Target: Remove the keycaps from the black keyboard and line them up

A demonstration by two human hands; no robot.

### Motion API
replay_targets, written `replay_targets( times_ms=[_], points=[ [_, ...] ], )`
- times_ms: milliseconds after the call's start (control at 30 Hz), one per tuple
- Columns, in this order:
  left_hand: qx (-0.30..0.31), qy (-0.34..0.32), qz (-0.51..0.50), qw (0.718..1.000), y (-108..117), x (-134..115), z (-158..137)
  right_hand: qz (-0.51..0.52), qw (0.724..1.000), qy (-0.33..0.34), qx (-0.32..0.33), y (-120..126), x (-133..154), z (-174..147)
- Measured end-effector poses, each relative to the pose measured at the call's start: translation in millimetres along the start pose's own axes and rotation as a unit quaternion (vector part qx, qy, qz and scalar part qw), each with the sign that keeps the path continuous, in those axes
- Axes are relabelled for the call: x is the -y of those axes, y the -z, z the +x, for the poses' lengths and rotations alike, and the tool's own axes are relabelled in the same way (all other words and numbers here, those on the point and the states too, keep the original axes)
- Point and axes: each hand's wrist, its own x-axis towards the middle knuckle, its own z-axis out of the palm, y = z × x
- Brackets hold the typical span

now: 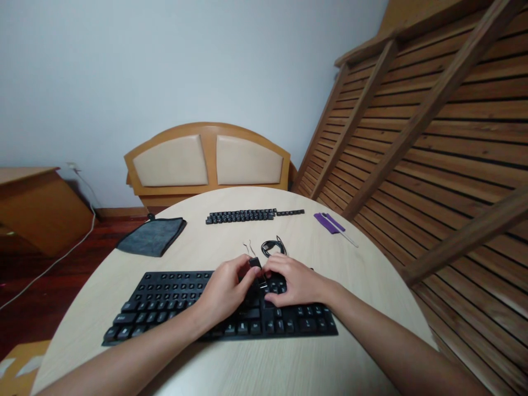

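A black plastic keyboard [150,317] is laid on the round, pale-grained desk [330,363], partly hidden by both arms. A black-handled wire tool [254,262] is pinched in the left hand [225,289], its middle obscured by fingers. The right hand [295,280] is curled over the keys; whether anything is gripped there cannot be told. Loose keycaps [243,216] are lined up beyond, their legends unreadable.

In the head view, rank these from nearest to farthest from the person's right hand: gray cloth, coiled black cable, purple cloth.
1. Coiled black cable: just beyond the fingers of the right hand.
2. Purple cloth: farther forward and to the right.
3. Gray cloth: far over on the left side.
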Motion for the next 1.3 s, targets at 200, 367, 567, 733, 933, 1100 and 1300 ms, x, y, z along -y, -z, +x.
replay_targets(
  times_ms=[200,367,567,733,933,1100,1300],
  points=[
    [0.039,0.007,-0.002,0.999,-2,2,0,0.025,0.999,-0.011,0.045,10,9,-6],
    [0.05,0.006,-0.005,0.999,-2,2,-1,0.016,0.998,0.012,0.055,10,9,-10],
    [0.075,-0.037,0.065,0.994,-2,-1,-2,0.001,0.999,0.011,0.031,4,7,-8],
    [0.051,-0.036,0.087,0.994,-6,1,-4,-0.009,1.0,0.013,0.02,3,7,-7],
    [0.035,0.016,0.002,0.999,-9,11,-3,-0.015,1.0,-0.005,0.012,2,7,-5],
    [0.045,0.064,-0.121,0.99,-11,18,1,0.009,1.0,-0.026,-0.009,-2,9,-5],
    [0.025,0.1,-0.196,0.975,-12,16,5,0.024,0.997,-0.06,-0.034,-5,10,-3]
  ],
)
